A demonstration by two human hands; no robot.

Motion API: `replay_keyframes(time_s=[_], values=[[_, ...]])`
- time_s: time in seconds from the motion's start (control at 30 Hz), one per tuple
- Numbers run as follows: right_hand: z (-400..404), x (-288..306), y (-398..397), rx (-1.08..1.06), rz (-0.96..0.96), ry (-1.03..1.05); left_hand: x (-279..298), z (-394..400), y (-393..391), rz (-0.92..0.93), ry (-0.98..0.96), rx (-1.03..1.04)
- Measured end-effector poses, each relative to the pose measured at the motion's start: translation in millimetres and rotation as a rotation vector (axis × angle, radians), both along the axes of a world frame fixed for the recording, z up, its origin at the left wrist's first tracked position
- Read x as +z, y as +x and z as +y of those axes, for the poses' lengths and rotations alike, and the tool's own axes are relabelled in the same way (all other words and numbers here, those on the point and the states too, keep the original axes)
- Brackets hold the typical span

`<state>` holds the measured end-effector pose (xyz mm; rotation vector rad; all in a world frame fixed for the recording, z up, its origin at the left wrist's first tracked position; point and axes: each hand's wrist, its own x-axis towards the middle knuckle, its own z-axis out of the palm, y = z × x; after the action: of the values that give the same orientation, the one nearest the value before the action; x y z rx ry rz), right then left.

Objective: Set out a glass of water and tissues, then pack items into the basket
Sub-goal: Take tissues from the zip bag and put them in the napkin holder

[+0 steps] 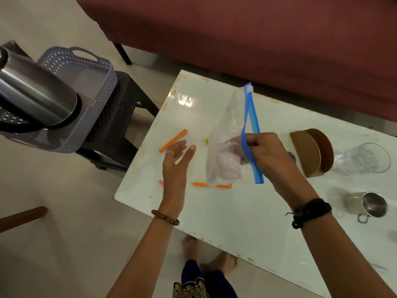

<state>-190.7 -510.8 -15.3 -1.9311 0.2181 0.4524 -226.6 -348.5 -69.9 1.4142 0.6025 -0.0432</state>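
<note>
**Right grip on zip bag above tabletop**

Nearest the lens: steel kettle [36, 91], large at frame left, overlapping grey perforated basket [94, 82] on dark stool [120, 117]. Basket well apart from white tabletop [214, 211].

Right hand [266, 153]: fingers pinched on blue zip strip of clear zip bag [227, 147]; bag held up, tilted, pale crumpled contents inside, possibly tissues, cannot confirm. Left hand [178, 155]: fingers spread wide, holding nothing, hovering just left of bag.

On tabletop: orange stick [173, 140] beyond left hand; second orange strip [212, 185] below bag; pink bit [161, 182] at left wrist. Right side: brown holder [311, 153], drinking glass [363, 159] lying beside it, steel cup [369, 204] nearer.
</note>
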Motion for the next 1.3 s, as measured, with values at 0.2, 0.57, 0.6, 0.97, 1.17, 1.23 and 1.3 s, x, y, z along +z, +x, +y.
replay_keyframes(time_s=[0.2, 0.57, 0.6, 0.97, 1.17, 1.23, 1.3], values=[[-20, 2, 5, 0.016, 0.183, 0.339, -49, 11, 8, 0.439, -0.591, -0.162], [-45, -47, -33, -0.217, 0.089, 0.189, -79, 45, 31, 0.258, -0.246, -0.088], [-45, -51, -36, -0.258, 0.079, 0.187, -81, 51, 34, 0.272, -0.191, -0.093], [-41, -57, -54, -0.512, -0.157, 0.064, -107, 70, 42, 0.253, 0.407, -0.212], [-45, -45, -54, -0.502, -0.206, -0.007, -94, 34, 32, 0.136, 0.859, -0.215], [-44, -38, -54, -0.417, -0.308, -0.134, -80, 2, 27, -0.022, 0.709, -0.107], [-37, -30, -58, -0.268, -0.406, -0.242, -62, -30, 20, 0.043, 0.258, -0.043]])
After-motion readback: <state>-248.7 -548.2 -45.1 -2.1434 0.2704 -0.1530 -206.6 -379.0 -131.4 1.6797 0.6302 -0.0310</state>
